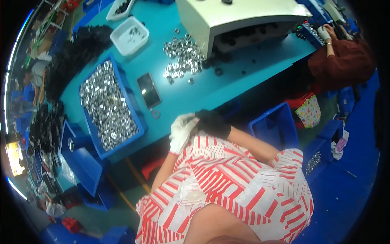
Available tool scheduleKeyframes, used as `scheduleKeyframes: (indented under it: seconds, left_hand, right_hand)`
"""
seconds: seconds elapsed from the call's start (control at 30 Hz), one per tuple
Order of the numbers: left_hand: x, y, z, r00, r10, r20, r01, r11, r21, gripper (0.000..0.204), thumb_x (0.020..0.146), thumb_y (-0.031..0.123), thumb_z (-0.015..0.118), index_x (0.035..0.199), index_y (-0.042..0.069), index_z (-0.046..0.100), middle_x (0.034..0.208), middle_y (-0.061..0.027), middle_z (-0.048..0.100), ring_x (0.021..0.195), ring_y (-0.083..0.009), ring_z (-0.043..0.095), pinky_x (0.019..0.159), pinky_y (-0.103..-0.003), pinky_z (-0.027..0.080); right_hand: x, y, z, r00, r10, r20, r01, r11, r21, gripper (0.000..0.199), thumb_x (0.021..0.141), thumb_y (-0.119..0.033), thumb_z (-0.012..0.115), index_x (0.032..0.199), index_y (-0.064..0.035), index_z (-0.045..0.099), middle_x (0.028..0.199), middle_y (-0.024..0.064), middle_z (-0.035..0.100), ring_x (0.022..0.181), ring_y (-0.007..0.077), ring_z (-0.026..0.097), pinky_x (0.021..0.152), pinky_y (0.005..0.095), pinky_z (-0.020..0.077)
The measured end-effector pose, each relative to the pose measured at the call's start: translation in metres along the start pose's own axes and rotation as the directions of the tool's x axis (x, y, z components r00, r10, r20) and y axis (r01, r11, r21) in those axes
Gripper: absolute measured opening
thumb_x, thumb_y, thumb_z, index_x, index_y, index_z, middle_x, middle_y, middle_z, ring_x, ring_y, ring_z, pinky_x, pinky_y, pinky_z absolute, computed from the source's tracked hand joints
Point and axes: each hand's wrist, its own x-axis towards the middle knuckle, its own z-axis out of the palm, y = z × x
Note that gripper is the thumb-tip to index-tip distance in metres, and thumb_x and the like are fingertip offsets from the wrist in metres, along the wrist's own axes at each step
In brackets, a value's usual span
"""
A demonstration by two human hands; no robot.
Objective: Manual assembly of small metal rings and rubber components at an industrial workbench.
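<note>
In front of my body, at the near edge of the table, my hands meet. My left hand (181, 133) wears a white glove, its fingers bent and pressed together toward the other hand. My right hand (213, 123) wears a black glove and curls against the left one's fingertips. Whatever lies between them is too small or hidden to make out. Beyond the hands, a phone (149, 90) rests on the turquoise table (170, 110), with a small reddish ring (155, 114) by its lower end. Shiny metal parts (183, 57) lie loose farther off.
To the left stands a blue bin (140, 129) full of shiny metal pieces. A white tray (129, 36) holds a few parts. At the back is a cream box-shaped housing (197, 28); black pieces (83, 44) are heaped far left. Another person (343, 61) works at the right.
</note>
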Motion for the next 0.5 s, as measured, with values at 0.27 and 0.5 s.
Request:
scheduleKeyframes:
  seconds: [0.27, 0.5]
  left_hand:
    - [0.0, 0.016, 0.002, 0.989, -0.039, 0.144, 0.08, 0.952, -0.294, 0.038, 0.085, 0.002, 0.06, 0.12, -0.006, 0.048, 0.1, -0.008, 0.06, 0.083, -0.0106, 0.06, 0.074, -0.022, 0.052]
    - [0.001, 0.009, -0.011, 0.992, -0.027, 0.123, 0.021, 0.999, 0.048, 0.046, 0.084, 0.001, 0.057, 0.127, -0.007, 0.044, 0.109, -0.0114, 0.058, 0.095, -0.0158, 0.059, 0.084, -0.028, 0.052]
  right_hand:
    - [0.002, -0.021, -0.018, 0.95, 0.312, -0.027, -0.256, 0.823, 0.507, 0.024, 0.091, -0.022, 0.058, 0.104, -0.0017, 0.062, 0.082, 0.0131, 0.064, 0.073, 0.0158, 0.061, 0.067, 0.0286, 0.0473]
    - [0.004, -0.015, -0.024, 0.978, 0.205, 0.029, -0.2, 0.895, 0.399, 0.024, 0.09, -0.02, 0.058, 0.107, -0.0024, 0.062, 0.089, 0.0121, 0.066, 0.077, 0.0162, 0.062, 0.07, 0.0282, 0.0482]
